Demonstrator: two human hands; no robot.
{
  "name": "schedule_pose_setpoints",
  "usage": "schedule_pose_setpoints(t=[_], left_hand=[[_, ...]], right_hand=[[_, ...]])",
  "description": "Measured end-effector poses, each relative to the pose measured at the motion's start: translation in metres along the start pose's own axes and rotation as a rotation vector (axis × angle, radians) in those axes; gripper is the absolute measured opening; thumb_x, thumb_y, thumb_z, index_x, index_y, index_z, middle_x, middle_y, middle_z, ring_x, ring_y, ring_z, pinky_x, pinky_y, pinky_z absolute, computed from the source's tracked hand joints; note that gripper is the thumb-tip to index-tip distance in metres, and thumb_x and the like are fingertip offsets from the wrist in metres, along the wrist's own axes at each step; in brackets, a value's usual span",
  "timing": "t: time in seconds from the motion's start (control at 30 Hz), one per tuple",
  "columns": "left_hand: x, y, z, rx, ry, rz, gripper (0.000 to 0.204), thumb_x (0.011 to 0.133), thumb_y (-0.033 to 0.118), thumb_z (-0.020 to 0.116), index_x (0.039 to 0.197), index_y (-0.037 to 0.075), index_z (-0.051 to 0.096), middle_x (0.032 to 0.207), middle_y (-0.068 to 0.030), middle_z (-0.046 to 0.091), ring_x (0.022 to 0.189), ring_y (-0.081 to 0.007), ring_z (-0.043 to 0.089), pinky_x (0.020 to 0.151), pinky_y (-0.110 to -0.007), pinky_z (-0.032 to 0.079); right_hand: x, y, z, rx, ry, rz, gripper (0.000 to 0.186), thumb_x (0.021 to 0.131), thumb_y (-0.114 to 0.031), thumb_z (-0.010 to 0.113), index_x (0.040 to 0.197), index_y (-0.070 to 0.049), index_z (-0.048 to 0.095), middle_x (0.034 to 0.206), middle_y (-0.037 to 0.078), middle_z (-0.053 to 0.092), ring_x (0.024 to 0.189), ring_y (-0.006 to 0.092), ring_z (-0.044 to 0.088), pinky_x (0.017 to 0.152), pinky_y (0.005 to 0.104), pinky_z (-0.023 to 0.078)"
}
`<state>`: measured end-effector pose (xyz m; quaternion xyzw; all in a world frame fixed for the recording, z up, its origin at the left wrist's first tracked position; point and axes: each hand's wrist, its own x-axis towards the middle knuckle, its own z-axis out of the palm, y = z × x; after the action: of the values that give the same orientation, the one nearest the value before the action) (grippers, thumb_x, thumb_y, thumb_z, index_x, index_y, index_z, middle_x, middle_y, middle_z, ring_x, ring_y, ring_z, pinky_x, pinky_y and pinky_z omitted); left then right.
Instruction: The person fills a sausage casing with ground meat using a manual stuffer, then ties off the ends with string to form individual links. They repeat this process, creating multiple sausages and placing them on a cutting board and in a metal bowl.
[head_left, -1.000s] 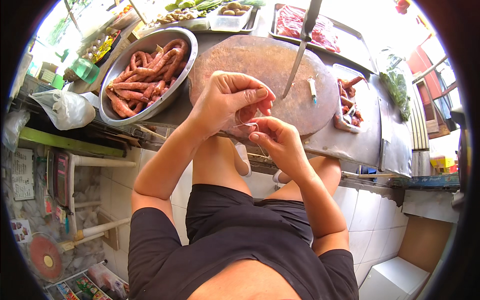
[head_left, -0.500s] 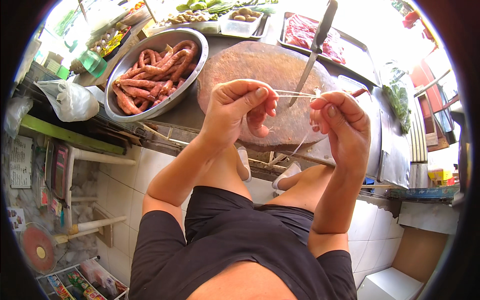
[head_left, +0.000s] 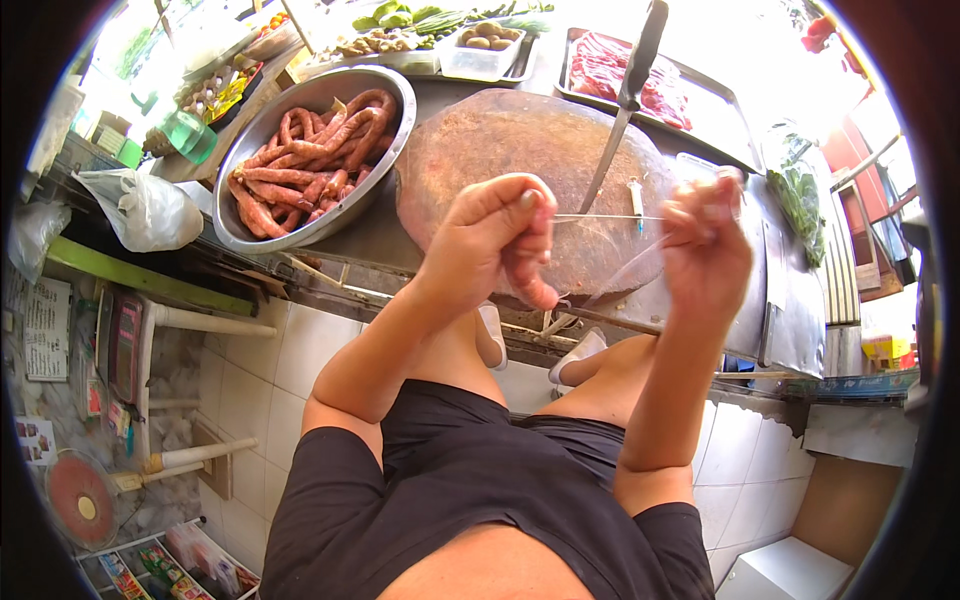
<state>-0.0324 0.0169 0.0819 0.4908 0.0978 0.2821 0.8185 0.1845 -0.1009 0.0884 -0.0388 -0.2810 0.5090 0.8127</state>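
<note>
String (head_left: 605, 216), pale, one: between both hands, over the chopping block (head_left: 480, 150) in view. Left hand (head_left: 490, 230): grip clamped on string. Right hand (head_left: 705, 235): blurred, grip apparently clamped likewise. Risk: hard pulling could snap or slip it; the knife (head_left: 608, 152) could nick it. Long axis: left to right, taut, near level.

A thin white string (head_left: 608, 217) runs taut and nearly level between the left hand (head_left: 490, 235) and right hand (head_left: 707, 245).
</note>
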Motion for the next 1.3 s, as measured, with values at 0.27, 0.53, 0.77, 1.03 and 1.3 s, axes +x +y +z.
schedule_pose_setpoints(t=[0.27,0.53,0.77,1.03,1.3], left_hand=[[0.011,-0.001,0.004,0.061,0.008,-0.096,0.033,0.108,0.032,0.053,0.09,0.005,0.059,0.061,0.0023,0.047,0.044,-0.0053,0.045,0.032,-0.024,0.04],[0.02,-0.005,-0.004,0.174,0.021,-0.079,0.035,0.108,0.032,0.055,0.086,0.006,0.059,0.057,0.0034,0.046,0.038,-0.0051,0.039,0.033,-0.022,0.034],[0.038,-0.008,-0.022,0.202,-0.035,0.079,0.03,0.107,0.025,0.057,0.084,0.006,0.061,0.065,0.0056,0.048,0.055,-0.0033,0.04,0.051,-0.021,0.034],[0.099,-0.043,-0.032,0.431,-0.111,0.056,0.015,0.104,0.015,0.058,0.097,0.004,0.063,0.076,0.0019,0.054,0.068,-0.0061,0.048,0.062,-0.022,0.043],[0.132,-0.083,-0.07,0.952,0.128,0.156,0.017,0.099,0.013,0.065,0.109,0.001,0.062,0.092,-0.0122,0.068,0.085,-0.0256,0.066,0.08,-0.038,0.053]], right_hand=[[0.006,0.005,0.001,-0.285,0.493,0.023,0.014,0.104,-0.009,0.055,0.114,-0.003,0.063,0.065,-0.003,0.034,0.054,0.0064,0.027,0.045,0.0244,0.019],[0.001,-0.008,-0.03,-0.33,0.317,0.026,0.013,0.103,-0.007,0.057,0.11,0.0,0.065,0.065,-0.001,0.037,0.054,0.0076,0.027,0.045,0.0248,0.019],[-0.003,-0.024,-0.049,-0.628,0.405,-0.309,0.016,0.102,-0.008,0.061,0.109,0.005,0.067,0.069,0.001,0.045,0.055,0.0076,0.033,0.049,0.0239,0.027],[-0.002,-0.007,-0.043,-2.392,0.101,-0.491,0.006,0.09,-0.002,0.069,0.093,-0.003,0.074,0.089,0.009,0.069,0.083,0.0236,0.065,0.077,0.0358,0.051],[0.015,0.005,-0.085,-2.305,0.283,-0.027,0.012,0.088,-0.01,0.066,0.087,0.001,0.069,0.091,0.017,0.069,0.093,0.0358,0.065,0.082,0.0432,0.05]])
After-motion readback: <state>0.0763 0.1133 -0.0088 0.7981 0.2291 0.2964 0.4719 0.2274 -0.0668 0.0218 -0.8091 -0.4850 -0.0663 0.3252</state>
